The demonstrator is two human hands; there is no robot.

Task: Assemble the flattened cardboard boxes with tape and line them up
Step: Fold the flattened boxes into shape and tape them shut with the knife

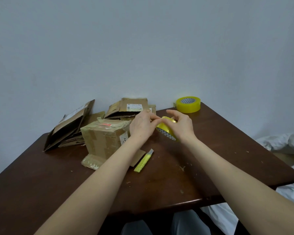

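Note:
A yellow tape roll (166, 131) is held above the dark wooden table (210, 167) by my right hand (182, 126), which grips its far side. My left hand (143, 126) pinches the loose tape end at the top of the roll. Left of my hands stands an assembled, taped cardboard box (103, 138) with a bottom flap sticking out. Behind it lie flattened cardboard boxes (126, 108), and more lean at the far left (68, 128). A yellow-green utility knife (143, 161) rests on the table below my left wrist.
A second, larger yellow tape roll (188, 104) sits at the table's far right corner by the wall. White crumpled plastic or cloth (282, 143) lies off the table's right edge. Small paper scraps dot the tabletop. My knees show under the near edge.

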